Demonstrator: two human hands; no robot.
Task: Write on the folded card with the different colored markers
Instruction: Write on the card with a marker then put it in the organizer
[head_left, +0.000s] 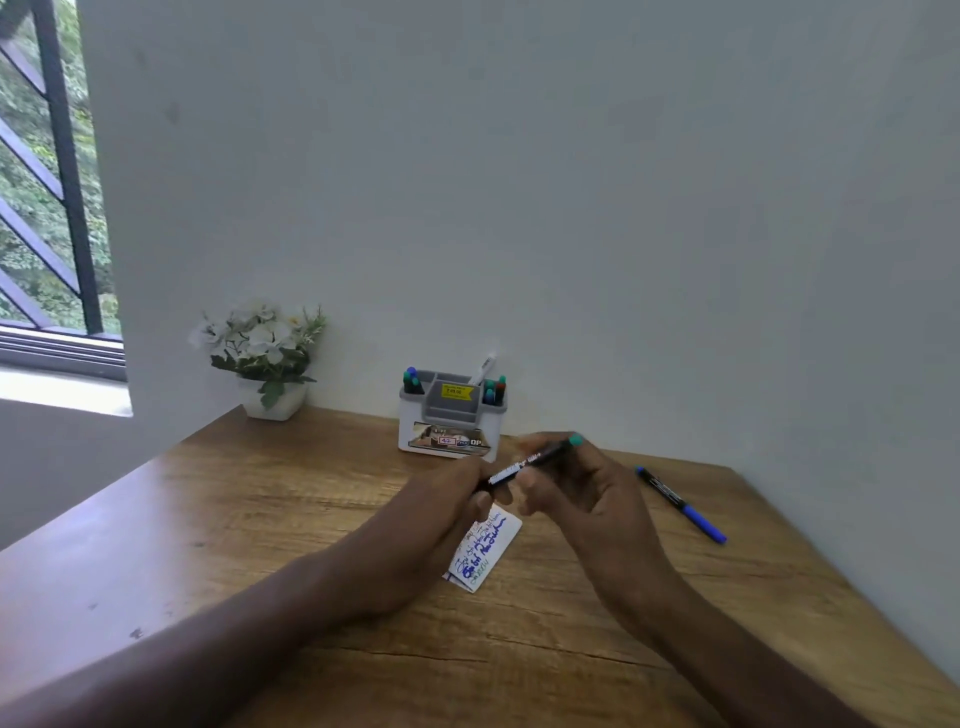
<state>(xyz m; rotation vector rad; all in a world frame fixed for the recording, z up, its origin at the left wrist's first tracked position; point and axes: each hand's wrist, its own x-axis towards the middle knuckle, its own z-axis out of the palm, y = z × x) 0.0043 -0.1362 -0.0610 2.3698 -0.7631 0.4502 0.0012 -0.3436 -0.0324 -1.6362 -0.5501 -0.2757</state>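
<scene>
Both hands meet above the wooden desk (322, 499) on one green-ended marker (530, 461); the left hand (441, 512) pinches the marker's lower, near end with curled fingers, and the right hand (582, 493) curls round its upper part, the green end (575, 440) poking out just past the right fingers; the marker lies tilted, rising from the left hand toward the right; whether its cap is on or off cannot be told, since the left fingers hide that end. The folded card (485, 551) lies flat on the desk just below and between the two hands, partly covered by the left hand; blue and green writing shows on its white face, too small to read. To the right of the right hand, well apart from it, a blue marker (681, 505) lies on the desk near the wall. Beyond both hands, against the wall, stands a white and grey desk organiser (451, 415) with several markers upright in its side compartments and a yellow label on its middle section; farther to the left of the left hand, a white pot of white flowers (262, 358) sits at the desk's back corner, beside a window (47, 208) with dark bars.
</scene>
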